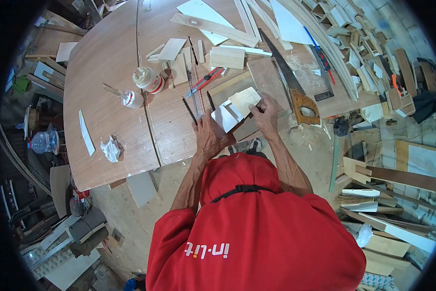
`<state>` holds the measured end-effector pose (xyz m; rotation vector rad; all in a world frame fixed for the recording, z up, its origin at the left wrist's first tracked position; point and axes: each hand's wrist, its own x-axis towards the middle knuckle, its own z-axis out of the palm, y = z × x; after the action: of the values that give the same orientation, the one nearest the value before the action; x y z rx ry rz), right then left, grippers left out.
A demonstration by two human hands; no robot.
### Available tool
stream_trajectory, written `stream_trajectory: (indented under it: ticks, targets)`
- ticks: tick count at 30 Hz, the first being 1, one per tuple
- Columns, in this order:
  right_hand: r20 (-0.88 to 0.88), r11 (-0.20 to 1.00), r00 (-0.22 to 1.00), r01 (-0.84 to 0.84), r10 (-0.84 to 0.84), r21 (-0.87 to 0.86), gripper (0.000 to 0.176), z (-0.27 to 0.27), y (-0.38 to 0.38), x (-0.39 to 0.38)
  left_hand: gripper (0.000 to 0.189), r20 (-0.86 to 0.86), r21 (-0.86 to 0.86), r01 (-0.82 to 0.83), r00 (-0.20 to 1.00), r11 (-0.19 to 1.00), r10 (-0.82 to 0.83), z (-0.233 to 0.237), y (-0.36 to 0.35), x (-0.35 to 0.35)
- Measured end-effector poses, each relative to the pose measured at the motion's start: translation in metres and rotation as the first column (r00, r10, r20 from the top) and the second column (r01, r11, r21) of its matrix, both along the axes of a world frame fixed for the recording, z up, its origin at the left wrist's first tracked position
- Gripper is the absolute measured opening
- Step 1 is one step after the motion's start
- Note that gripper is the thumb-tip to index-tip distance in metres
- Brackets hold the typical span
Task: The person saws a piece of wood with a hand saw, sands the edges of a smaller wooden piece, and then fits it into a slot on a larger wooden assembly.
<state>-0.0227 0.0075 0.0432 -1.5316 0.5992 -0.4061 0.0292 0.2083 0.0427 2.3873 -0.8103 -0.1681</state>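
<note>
My left hand (pixel 207 136) is closed on the lower edge of a small white notched wood piece (pixel 223 119). My right hand (pixel 266 115) pinches the right side of a pale thin wood piece (pixel 245 100), which lies against the white one. Both pieces are above the near table edge. A thin dark stick (pixel 189 109) reaches up from my left fingers, and a second dark stick (pixel 210 100) stands just above the white piece. Beyond the hands lie a clear ruler (pixel 196 97) and a red and blue cutter knife (pixel 207 80). My left fingertips are partly hidden.
On the table (pixel 106 63) are a handsaw (pixel 303 104), a try square (pixel 323 96), a white glue jar (pixel 149 80), a small bottle with a brush (pixel 132 99), crumpled tissue (pixel 112 149) and several wood offcuts (pixel 227 57). Scrap wood (pixel 373 216) is piled at right.
</note>
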Motion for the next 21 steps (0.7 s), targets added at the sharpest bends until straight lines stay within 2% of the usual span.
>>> stream_trajectory:
  ticks: [2,4,5,7,8,10,14,16,19,21]
  targets:
    - [0.037,0.999,0.999,0.014,-0.013,-0.030,0.053,0.002,0.002,0.001,0.098,-0.012,0.000,-0.004,1.000,1.000,0.004,-0.001,0.000,-0.001]
    - [-0.114,0.990,0.992,-0.066,0.052,-0.123,0.051,0.009,0.004,0.001,0.098,-0.025,0.001,-0.009,1.000,1.000,0.009,0.001,-0.001,-0.001]
    - [-0.115,0.990,0.992,-0.065,0.051,-0.121,0.051,0.013,0.004,0.000,0.099,-0.046,0.017,-0.013,0.999,1.000,0.014,0.002,-0.001,-0.001]
    - [-0.253,0.973,0.967,-0.095,0.039,-0.212,0.049,0.027,0.008,0.001,0.099,-0.069,0.037,-0.017,0.997,0.999,0.020,0.003,-0.001,-0.001]
    - [-0.254,0.973,0.966,-0.094,0.039,-0.209,0.049,0.021,0.007,0.000,0.099,-0.058,0.033,-0.019,0.998,0.999,0.021,0.003,0.000,-0.002]
    - [-0.293,0.937,0.956,-0.120,0.020,-0.328,0.048,0.013,0.003,0.001,0.099,-0.048,0.027,-0.018,0.999,0.999,0.019,0.003,-0.001,-0.002]
    - [-0.313,0.912,0.950,-0.129,0.000,-0.389,0.046,0.003,-0.002,0.000,0.103,-0.046,0.047,-0.014,0.999,0.999,0.017,0.001,0.000,0.000]
    - [-0.390,0.813,0.921,-0.237,0.013,-0.532,0.045,0.010,-0.004,0.002,0.106,-0.041,0.074,-0.009,0.999,0.997,0.012,0.001,-0.001,0.000]
    - [-0.406,0.758,0.914,-0.249,-0.022,-0.603,0.041,0.014,-0.004,0.006,0.105,-0.017,0.071,-0.014,1.000,0.997,0.015,0.001,-0.003,0.000]
    - [-0.416,0.766,0.909,-0.270,0.003,-0.583,0.040,0.007,-0.012,0.013,0.099,-0.117,0.027,-0.044,0.992,0.999,0.047,0.004,-0.005,0.000]
